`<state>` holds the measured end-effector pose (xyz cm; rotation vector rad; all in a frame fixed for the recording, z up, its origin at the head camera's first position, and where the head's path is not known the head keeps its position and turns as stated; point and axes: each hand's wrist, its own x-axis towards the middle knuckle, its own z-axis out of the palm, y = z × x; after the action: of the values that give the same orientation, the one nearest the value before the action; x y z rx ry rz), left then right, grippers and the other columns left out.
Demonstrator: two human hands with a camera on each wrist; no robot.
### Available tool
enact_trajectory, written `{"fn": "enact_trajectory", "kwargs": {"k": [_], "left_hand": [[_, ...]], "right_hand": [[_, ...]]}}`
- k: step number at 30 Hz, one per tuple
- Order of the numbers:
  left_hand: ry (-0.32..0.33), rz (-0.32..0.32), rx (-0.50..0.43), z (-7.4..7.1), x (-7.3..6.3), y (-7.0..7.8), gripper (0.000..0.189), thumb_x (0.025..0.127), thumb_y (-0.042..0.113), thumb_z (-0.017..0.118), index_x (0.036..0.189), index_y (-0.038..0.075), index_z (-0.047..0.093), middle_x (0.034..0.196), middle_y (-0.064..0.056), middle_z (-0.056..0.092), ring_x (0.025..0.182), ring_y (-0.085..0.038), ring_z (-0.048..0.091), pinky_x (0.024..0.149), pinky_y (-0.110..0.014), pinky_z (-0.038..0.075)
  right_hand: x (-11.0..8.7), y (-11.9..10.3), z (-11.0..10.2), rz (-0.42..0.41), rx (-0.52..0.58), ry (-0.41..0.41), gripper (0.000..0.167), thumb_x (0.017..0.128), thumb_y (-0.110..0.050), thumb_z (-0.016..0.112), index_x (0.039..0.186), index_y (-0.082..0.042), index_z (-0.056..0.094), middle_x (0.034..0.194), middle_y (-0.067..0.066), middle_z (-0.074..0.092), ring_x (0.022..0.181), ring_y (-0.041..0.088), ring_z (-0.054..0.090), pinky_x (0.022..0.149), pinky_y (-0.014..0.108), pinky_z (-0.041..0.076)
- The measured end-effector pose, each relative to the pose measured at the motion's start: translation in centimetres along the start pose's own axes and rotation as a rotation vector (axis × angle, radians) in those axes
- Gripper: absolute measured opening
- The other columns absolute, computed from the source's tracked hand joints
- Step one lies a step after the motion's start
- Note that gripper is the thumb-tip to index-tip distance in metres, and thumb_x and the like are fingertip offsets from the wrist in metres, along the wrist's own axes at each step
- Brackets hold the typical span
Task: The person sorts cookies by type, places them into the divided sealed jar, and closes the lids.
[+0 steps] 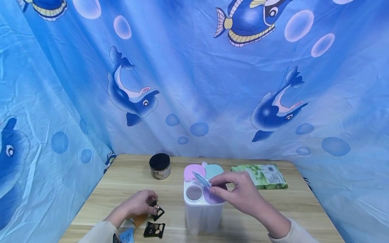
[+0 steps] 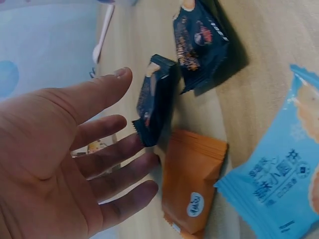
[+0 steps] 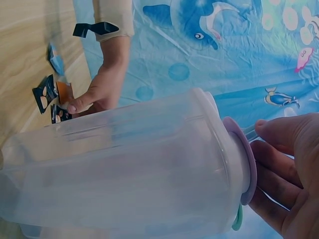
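A clear plastic storage container point(image 1: 203, 217) stands upright with a white top and several coloured flip lids. Between thumb and fingers, my right hand point(image 1: 240, 192) pinches the raised light-blue lid point(image 1: 200, 179); the round opening point(image 1: 194, 193) beneath it is uncovered. The purple lid point(image 3: 241, 154) lies down close under that hand's fingers. My left hand point(image 2: 65, 154) has its fingers loosely spread beside a small black snack packet point(image 2: 155, 99), fingertips at its edge. An orange packet point(image 2: 192, 179), a second black packet point(image 1: 154, 230) and a blue packet point(image 2: 279, 174) lie around that hand.
A jar with a black lid point(image 1: 160, 166) stands at the back left of the wooden table point(image 1: 127, 175). Behind the container, to the right, lies a green package point(image 1: 264, 176). Blue curtains with dolphins point(image 1: 194, 84) hang behind and at the sides.
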<state>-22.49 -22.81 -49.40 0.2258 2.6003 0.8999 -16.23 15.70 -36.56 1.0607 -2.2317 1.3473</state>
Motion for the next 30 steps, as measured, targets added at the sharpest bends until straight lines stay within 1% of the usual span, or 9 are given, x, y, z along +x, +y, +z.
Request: {"fn": "enact_trajectory", "kwargs": {"k": [3,7,9,12,14,19,21,25,30], "left_hand": [[0.012,0.020,0.049,0.2,0.1,0.0,0.048,0.074,0.013,0.090,0.117,0.005,0.070,0.108,-0.006,0.071,0.106,-0.029,0.066,0.099,-0.058,0.049],[0.029,0.045,0.096,0.4,0.5,-0.3,0.045,0.073,0.009,0.090,0.114,0.006,0.071,0.101,-0.004,0.070,0.097,-0.024,0.064,0.093,-0.053,0.052],[0.033,0.043,0.108,0.5,0.7,-0.5,0.045,0.072,0.008,0.090,0.113,0.007,0.072,0.097,-0.003,0.068,0.094,-0.022,0.062,0.089,-0.050,0.053],[0.035,0.040,0.117,0.6,0.9,-0.6,0.044,0.073,0.007,0.089,0.113,0.007,0.072,0.096,-0.002,0.067,0.092,-0.020,0.062,0.088,-0.049,0.053],[0.041,0.054,0.116,0.6,1.0,-0.7,0.041,0.073,0.005,0.089,0.110,0.007,0.072,0.093,-0.002,0.067,0.089,-0.020,0.062,0.086,-0.047,0.054],[0.050,0.133,0.120,0.6,1.1,-1.0,0.033,0.072,0.004,0.088,0.100,0.006,0.072,0.085,-0.002,0.067,0.080,-0.018,0.060,0.076,-0.041,0.053],[0.054,0.147,0.123,0.6,1.1,-1.2,0.032,0.071,0.004,0.088,0.099,0.007,0.072,0.084,-0.001,0.067,0.078,-0.017,0.059,0.074,-0.038,0.051],[0.069,0.151,0.126,0.7,1.2,-1.4,0.033,0.070,0.005,0.089,0.097,0.008,0.072,0.084,0.000,0.065,0.078,-0.016,0.058,0.073,-0.036,0.050],[0.074,0.118,0.118,0.7,1.5,-1.3,0.033,0.070,0.001,0.088,0.097,0.011,0.072,0.085,0.000,0.065,0.080,-0.016,0.057,0.075,-0.037,0.050]], "right_hand": [[0.0,0.1,0.0,-0.004,0.002,0.005,0.013,0.088,-0.013,0.083,0.100,-0.017,0.081,0.087,-0.009,0.076,0.073,0.006,0.069,0.064,0.025,0.058],[0.0,0.2,0.0,-0.002,0.006,0.009,0.013,0.088,-0.014,0.083,0.100,-0.018,0.081,0.087,-0.009,0.076,0.072,0.006,0.069,0.063,0.025,0.057],[0.0,0.2,0.0,-0.002,0.008,0.010,0.013,0.088,-0.014,0.083,0.100,-0.018,0.081,0.087,-0.009,0.076,0.072,0.006,0.069,0.063,0.025,0.057],[0.1,0.2,0.0,-0.004,0.006,0.010,0.013,0.087,-0.013,0.083,0.100,-0.018,0.080,0.086,-0.010,0.076,0.072,0.006,0.069,0.063,0.025,0.057],[0.1,0.1,0.0,-0.002,0.006,0.010,0.014,0.087,-0.012,0.083,0.100,-0.018,0.080,0.086,-0.010,0.076,0.072,0.006,0.069,0.063,0.025,0.057],[0.2,-0.1,0.0,0.014,0.007,0.008,0.016,0.086,-0.012,0.084,0.100,-0.020,0.081,0.086,-0.013,0.075,0.072,0.006,0.069,0.064,0.025,0.058],[0.2,0.0,0.0,0.013,0.006,0.007,0.016,0.086,-0.012,0.084,0.100,-0.019,0.081,0.086,-0.013,0.075,0.073,0.006,0.069,0.064,0.026,0.058],[0.2,0.1,0.0,0.006,0.004,0.006,0.014,0.087,-0.012,0.083,0.100,-0.018,0.081,0.085,-0.011,0.075,0.072,0.006,0.069,0.063,0.025,0.057],[0.1,0.1,0.1,0.021,0.003,0.011,0.017,0.086,-0.012,0.084,0.099,-0.021,0.081,0.086,-0.013,0.075,0.072,0.006,0.068,0.064,0.026,0.058]]}}
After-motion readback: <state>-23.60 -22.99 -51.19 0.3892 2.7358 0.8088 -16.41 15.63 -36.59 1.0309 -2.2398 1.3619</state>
